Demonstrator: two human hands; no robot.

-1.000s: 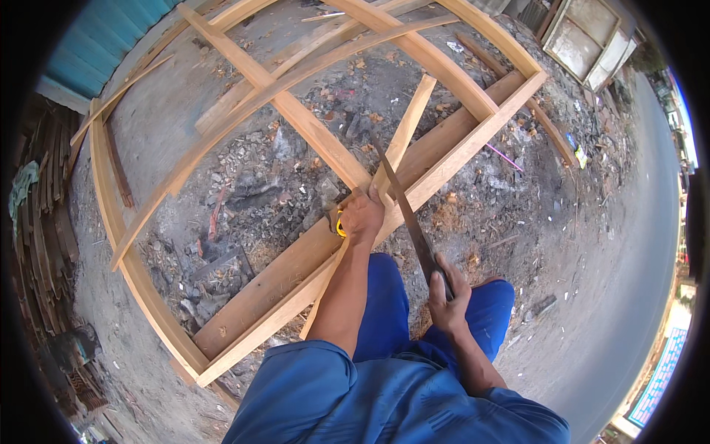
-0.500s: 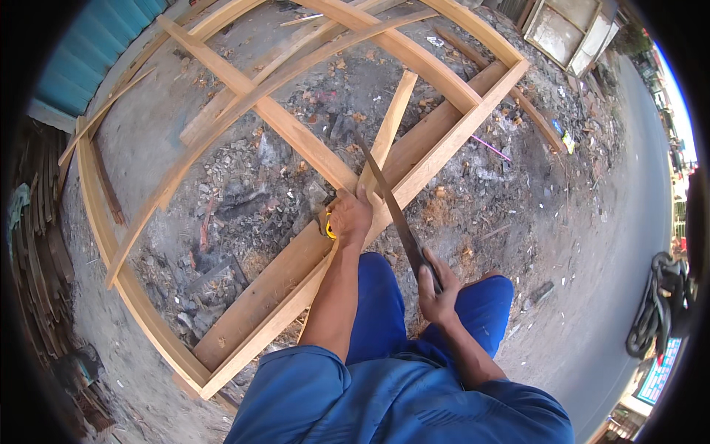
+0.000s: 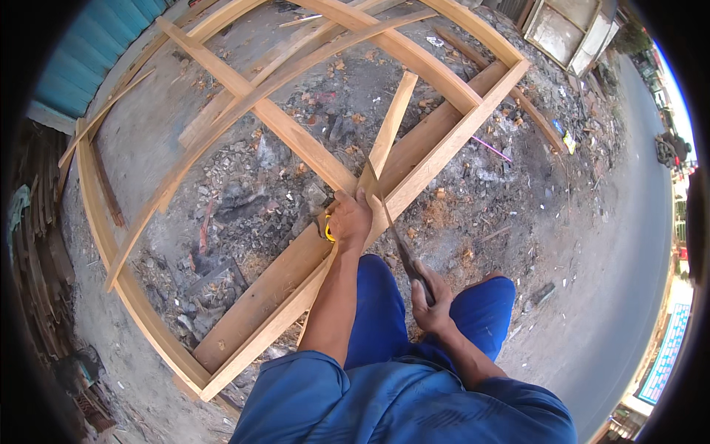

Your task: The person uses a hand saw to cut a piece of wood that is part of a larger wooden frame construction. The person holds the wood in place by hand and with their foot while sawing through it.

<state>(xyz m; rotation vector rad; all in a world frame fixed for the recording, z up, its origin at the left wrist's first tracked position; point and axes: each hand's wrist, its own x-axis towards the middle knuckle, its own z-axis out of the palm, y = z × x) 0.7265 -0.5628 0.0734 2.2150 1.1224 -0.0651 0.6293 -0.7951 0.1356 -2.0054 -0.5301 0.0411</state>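
A handsaw (image 3: pixel 393 226) is in my right hand (image 3: pixel 433 302), whose fingers wrap its handle near my right knee. Its dark blade slants up and away, lying across a loose wooden strip (image 3: pixel 394 112) beside the frame's near rail. My left hand (image 3: pixel 349 220) clamps the strip's lower part against the wooden frame (image 3: pixel 444 157), where a crossbar (image 3: pixel 303 150) meets the near rail. Part of the strip is hidden beneath that hand. A small yellow-and-black object (image 3: pixel 328 228) shows beside the left palm; whether the hand holds it, I cannot tell.
A long curved slat (image 3: pixel 174 170) lies over the frame. Rubble and wood scraps (image 3: pixel 244 200) cover the ground inside it. Stacked dark boards (image 3: pixel 41 259) stand at left, below a blue corrugated wall (image 3: pixel 100 52). A road (image 3: pixel 629 296) runs along the right, with a vehicle (image 3: pixel 671 150) on it.
The saw and my right hand have shifted slightly down and left, toward me, drawing the blade back across the strip. My left hand stays in place. A vehicle on the road has moved farther off.
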